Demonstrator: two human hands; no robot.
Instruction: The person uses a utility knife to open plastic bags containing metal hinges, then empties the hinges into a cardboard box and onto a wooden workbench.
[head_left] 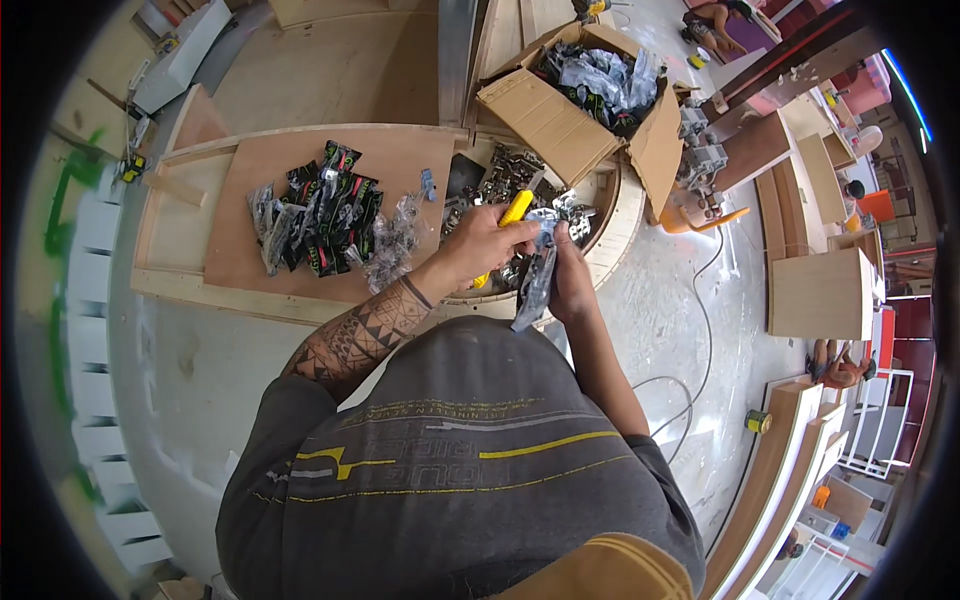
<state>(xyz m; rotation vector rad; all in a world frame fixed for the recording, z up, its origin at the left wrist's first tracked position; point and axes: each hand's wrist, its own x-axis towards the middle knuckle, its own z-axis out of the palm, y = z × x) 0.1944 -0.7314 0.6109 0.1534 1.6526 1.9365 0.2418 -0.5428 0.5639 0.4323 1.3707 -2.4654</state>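
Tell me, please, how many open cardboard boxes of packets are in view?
1: the open cardboard box sits beyond the hands, at the bench's far right, full of packets. Others may be hidden.

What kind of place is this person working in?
Most likely a woodworking or furniture workshop. Plywood panels lie flat as a work surface, cut wooden boards stand around the floor, and an open cardboard box holds bagged metal fittings, with more packets piled nearby.
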